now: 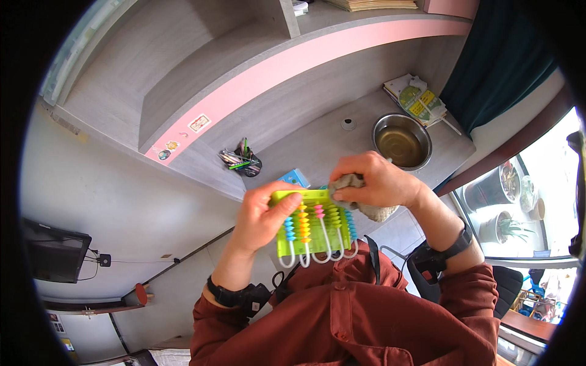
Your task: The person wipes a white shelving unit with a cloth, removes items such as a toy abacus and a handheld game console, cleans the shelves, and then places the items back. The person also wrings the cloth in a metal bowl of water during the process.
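A green plastic bead abacus [315, 244] is held up in front of my chest, its white looped rods pointing towards me. Blue, orange, pink and green beads sit on the rods. My left hand [265, 215] grips its left end, thumb on the near face. In my right hand [380, 180] is a bunched greyish cloth [377, 212], pressed against the right end of the abacus frame. The cloth and fingers hide that corner. Beyond my right hand, a stainless steel basin [402, 142] holds brownish-looking liquid on the desk.
On the grey desk [316, 142] stand a mesh pen holder [249, 164] full of pens and a blue box [294, 177]. Books [416, 100] are stacked behind the basin. A pink-edged shelf [274, 68] overhangs the desk. Potted plants [506, 228] stand by the window at right.
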`<control>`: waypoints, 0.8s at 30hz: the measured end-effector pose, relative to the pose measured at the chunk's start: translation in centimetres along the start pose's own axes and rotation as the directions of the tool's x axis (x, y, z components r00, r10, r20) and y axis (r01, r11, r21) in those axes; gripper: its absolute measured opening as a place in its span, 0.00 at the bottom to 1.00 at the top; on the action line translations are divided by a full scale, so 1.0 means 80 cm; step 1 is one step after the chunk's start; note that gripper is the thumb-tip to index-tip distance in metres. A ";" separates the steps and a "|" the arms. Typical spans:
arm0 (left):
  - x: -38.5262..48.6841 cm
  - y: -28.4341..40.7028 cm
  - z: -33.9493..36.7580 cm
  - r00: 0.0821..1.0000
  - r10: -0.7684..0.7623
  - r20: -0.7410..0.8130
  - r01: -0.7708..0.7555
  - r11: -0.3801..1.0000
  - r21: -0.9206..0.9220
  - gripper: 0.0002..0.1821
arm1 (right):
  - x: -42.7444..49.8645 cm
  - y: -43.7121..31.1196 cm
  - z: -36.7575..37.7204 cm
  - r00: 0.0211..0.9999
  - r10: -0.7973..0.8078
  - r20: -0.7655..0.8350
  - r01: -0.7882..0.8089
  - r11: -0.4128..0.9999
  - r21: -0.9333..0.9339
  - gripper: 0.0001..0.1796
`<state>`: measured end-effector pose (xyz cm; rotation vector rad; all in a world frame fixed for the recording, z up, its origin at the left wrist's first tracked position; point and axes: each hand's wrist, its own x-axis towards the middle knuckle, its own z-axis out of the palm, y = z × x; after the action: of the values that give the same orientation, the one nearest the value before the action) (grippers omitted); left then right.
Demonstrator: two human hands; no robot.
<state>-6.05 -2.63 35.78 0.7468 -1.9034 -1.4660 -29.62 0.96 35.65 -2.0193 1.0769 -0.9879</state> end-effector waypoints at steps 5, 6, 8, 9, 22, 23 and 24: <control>0.002 -0.002 0.003 0.999 -0.037 -0.017 0.036 0.998 -0.049 0.10 | 0.008 0.000 0.005 1.000 -0.015 -0.026 0.015 1.000 -0.010 0.12; 0.002 -0.003 -0.001 0.999 -0.034 -0.030 0.031 0.995 -0.093 0.11 | 0.006 0.002 -0.001 0.999 -0.043 -0.001 0.043 0.999 -0.026 0.13; 0.000 -0.007 -0.010 0.996 -0.065 -0.064 0.051 0.980 -0.194 0.11 | -0.002 0.008 -0.012 0.994 0.102 0.028 -0.103 0.993 0.065 0.14; -0.001 -0.010 -0.013 0.993 -0.086 -0.080 0.064 0.967 -0.245 0.11 | -0.008 0.012 -0.015 0.977 0.207 0.047 -0.211 0.973 0.090 0.14; 0.017 -0.088 0.000 0.942 -0.334 -0.025 0.077 0.290 -0.954 0.20 | 0.005 0.034 0.049 0.806 0.515 -0.292 -0.047 0.547 0.835 0.13; 0.019 -0.091 0.001 0.962 -0.269 -0.035 0.045 0.286 -0.957 0.20 | 0.006 0.034 0.046 0.803 0.533 -0.266 -0.098 0.559 0.823 0.13; 0.020 -0.092 0.002 0.960 -0.276 -0.055 0.034 0.307 -0.951 0.20 | 0.007 0.034 0.045 0.803 0.542 -0.249 -0.133 0.569 0.811 0.13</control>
<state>-6.72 -5.38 28.77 0.4363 -0.4875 -2.1503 -27.49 -0.13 31.82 -0.8165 0.9883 -1.4464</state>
